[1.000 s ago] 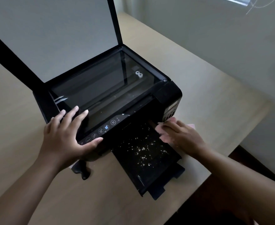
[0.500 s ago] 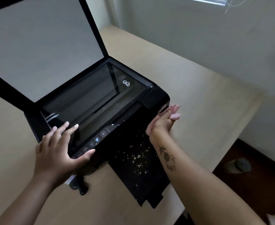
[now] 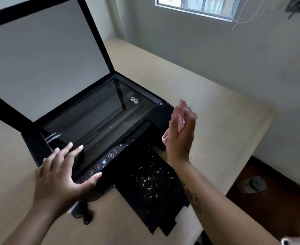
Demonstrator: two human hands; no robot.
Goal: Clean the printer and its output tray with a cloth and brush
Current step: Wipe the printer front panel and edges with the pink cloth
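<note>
A black printer (image 3: 145, 121) stands on a beige table with its scanner lid (image 3: 39, 59) raised and the glass bare. Its black output tray (image 3: 165, 218) sticks out at the front and is strewn with small white crumbs (image 3: 149, 181). My left hand (image 3: 60, 177) rests flat on the printer's front left corner, thumb by the control panel. My right hand (image 3: 179, 138) is lifted above the tray's right side, fingers pointing up, and holds a pink cloth (image 3: 164, 137) against its palm. Most of the cloth is hidden behind the hand.
A black object (image 3: 85, 215), perhaps the brush, lies on the table (image 3: 216, 124) under the printer's front left edge. The table's right edge drops to a dark floor with a small round thing (image 3: 253, 186). A wall with a window (image 3: 195, 6) stands behind.
My right hand lifted off the tray with the pink cloth and turned upright beside the printer's right front. My left hand stayed on the printer. The view tilted upward.
</note>
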